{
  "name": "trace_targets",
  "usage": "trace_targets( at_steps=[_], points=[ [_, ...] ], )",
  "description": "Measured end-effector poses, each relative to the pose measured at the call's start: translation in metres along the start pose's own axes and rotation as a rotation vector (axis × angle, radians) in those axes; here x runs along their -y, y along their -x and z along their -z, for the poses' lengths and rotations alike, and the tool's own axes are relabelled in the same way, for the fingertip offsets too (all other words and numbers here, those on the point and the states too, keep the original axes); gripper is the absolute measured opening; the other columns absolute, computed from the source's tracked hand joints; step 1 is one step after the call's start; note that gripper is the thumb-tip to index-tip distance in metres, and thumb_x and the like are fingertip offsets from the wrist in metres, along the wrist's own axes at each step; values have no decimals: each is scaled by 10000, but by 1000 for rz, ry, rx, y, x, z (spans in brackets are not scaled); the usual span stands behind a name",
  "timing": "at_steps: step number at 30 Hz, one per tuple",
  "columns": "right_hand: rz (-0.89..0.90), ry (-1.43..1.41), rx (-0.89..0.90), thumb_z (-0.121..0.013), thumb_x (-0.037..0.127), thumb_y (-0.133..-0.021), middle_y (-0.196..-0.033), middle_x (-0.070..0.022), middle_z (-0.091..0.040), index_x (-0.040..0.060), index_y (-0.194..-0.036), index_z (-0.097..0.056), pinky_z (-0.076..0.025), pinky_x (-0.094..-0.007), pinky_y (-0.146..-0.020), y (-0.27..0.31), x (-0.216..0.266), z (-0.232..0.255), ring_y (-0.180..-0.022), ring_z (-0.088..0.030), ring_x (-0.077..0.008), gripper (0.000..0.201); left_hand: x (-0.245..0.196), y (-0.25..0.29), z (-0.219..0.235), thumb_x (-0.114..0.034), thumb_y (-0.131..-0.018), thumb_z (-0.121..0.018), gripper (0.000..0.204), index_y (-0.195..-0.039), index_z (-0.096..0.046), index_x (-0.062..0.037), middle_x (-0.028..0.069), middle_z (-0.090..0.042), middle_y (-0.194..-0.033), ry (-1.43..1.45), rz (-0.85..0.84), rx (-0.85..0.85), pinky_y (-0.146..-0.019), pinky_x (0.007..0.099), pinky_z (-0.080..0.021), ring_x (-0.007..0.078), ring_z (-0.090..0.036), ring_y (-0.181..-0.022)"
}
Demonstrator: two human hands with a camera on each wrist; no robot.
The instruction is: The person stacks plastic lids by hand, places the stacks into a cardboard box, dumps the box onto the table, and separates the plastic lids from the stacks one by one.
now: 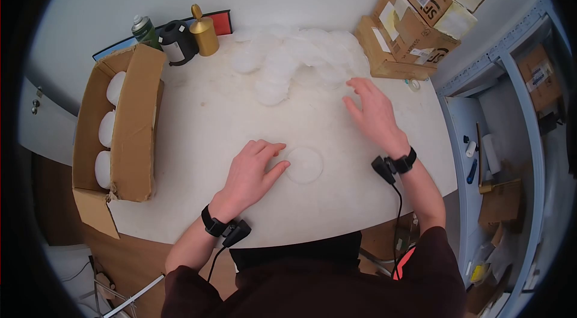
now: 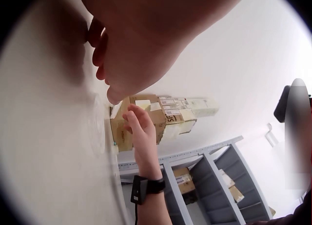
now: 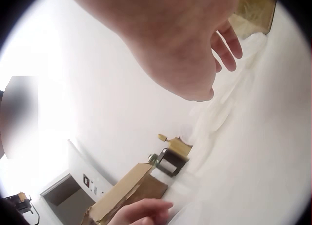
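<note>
On the white table lies a thin, translucent round disc (image 1: 305,165). Just left of it is my left hand (image 1: 251,169), fingers relaxed, thumb and fingertips near the disc's left edge; whether they touch it I cannot tell. My right hand (image 1: 374,112) is spread above the table to the upper right, holding nothing. Beyond it spreads a heap of similar translucent white discs (image 1: 276,68). The left wrist view shows the disc (image 2: 97,123) flat below the left hand (image 2: 141,44). In the right wrist view, the right hand (image 3: 195,49) is near the heap (image 3: 222,105).
An open cardboard box (image 1: 135,131) with several white rounded stacks stands at the left. Behind are a green spray can (image 1: 144,32), a black container (image 1: 178,42) and a gold canister (image 1: 205,35). Stacked boxes (image 1: 409,23) fill the back right corner; grey shelving (image 1: 517,71) stands beyond the right edge.
</note>
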State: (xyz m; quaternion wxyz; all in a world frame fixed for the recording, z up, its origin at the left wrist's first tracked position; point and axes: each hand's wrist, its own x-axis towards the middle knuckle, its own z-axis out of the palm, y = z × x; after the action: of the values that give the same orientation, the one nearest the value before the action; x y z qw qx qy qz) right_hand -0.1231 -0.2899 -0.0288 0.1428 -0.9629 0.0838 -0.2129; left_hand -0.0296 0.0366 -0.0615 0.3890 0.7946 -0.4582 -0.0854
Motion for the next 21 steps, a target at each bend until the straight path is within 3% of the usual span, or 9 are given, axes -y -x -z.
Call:
trace_targets(
  at_steps=[3,9,14,19,21],
  points=[
    [-183,304,-14,-717,161,-993,-1179,-208,-697,19,-1190,-660,-587,-545,-858,-34,-55,-15,-1025,-735,-419,250,1,0,-2,-201,-981,-787,316,-1264,-762,-64,96,-729,-1040,-36,6,12,-894,424,-565,315,-681,-1009],
    [-95,432,-46,-690,131,-973,-1028,-179,-690,33,-1008,-623,-586,-561,-760,-43,-77,-34,-908,-738,-408,124,3,3,-5,-205,-973,-786,279,-1211,-783,-58,92,-728,-1036,-35,1,49,-885,424,-556,317,-675,-994],
    [-76,426,-87,-683,133,-975,-993,-163,-687,42,-991,-629,-587,-533,-771,-37,-77,-28,-940,-734,-383,107,2,3,-7,-184,-959,-786,251,-1177,-784,-60,102,-718,-1026,-56,-58,55,-878,442,-535,332,-657,-980],
    [-25,269,-91,-717,99,-952,-976,-149,-678,42,-969,-623,-588,-464,-786,-13,-8,12,-926,-708,-353,111,0,6,-4,-174,-942,-793,262,-1180,-769,-66,95,-701,-1029,-73,-61,60,-899,440,-519,332,-638,-990],
    [-105,-126,-66,-712,61,-980,-960,-89,-700,45,-956,-617,-574,-385,-789,8,27,31,-881,-706,-245,99,-1,6,-5,-165,-938,-789,298,-1220,-754,-76,88,-692,-1033,-50,-50,78,-919,431,-514,325,-627,-989]
  ],
)
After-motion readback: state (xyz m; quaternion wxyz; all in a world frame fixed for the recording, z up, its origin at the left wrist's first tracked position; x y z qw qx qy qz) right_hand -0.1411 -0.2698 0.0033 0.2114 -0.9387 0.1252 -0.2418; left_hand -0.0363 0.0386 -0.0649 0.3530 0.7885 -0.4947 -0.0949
